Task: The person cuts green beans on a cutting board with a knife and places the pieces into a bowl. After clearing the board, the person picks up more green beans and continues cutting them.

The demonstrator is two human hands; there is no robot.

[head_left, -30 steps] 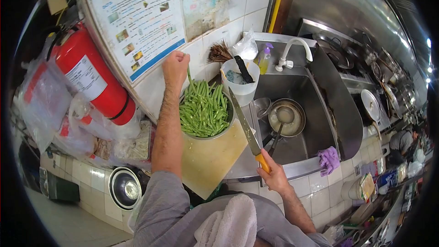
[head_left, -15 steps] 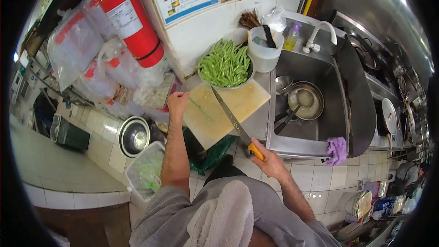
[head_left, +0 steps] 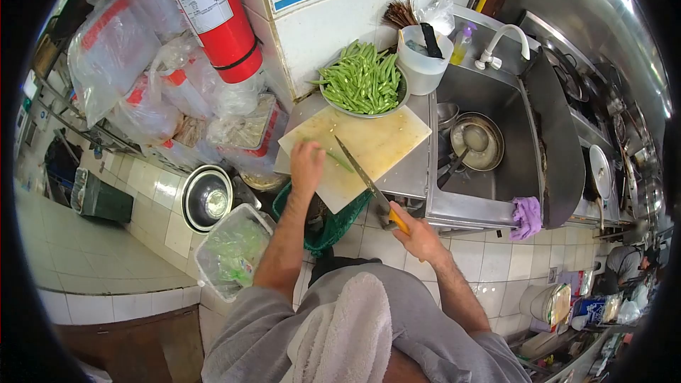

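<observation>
My right hand (head_left: 420, 236) grips the orange handle of a long kitchen knife (head_left: 360, 170). Its blade points up and left over the cutting board (head_left: 386, 145), with small green bits on it. My left hand (head_left: 308, 167), slightly blurred, is at the board's left edge with fingers curled. A single green bean (head_left: 340, 162) runs from its fingertips toward the blade; the exact grip is partly smeared. Behind the board, a metal bowl (head_left: 369, 114) is heaped with cut green beans (head_left: 362, 81).
Right of the board is a sink (head_left: 521, 124) with a pan (head_left: 489, 159) inside. A white container (head_left: 425, 74) stands behind. Below left are a plastic bin (head_left: 213, 269) and a green bag (head_left: 323, 240). Bagged goods (head_left: 117, 64) and a fire extinguisher (head_left: 213, 18) are left.
My left hand has moved right and down over the board, nearer the blade, bringing the green bean along. The knife stays in my right hand. The whole view has shifted slightly.
</observation>
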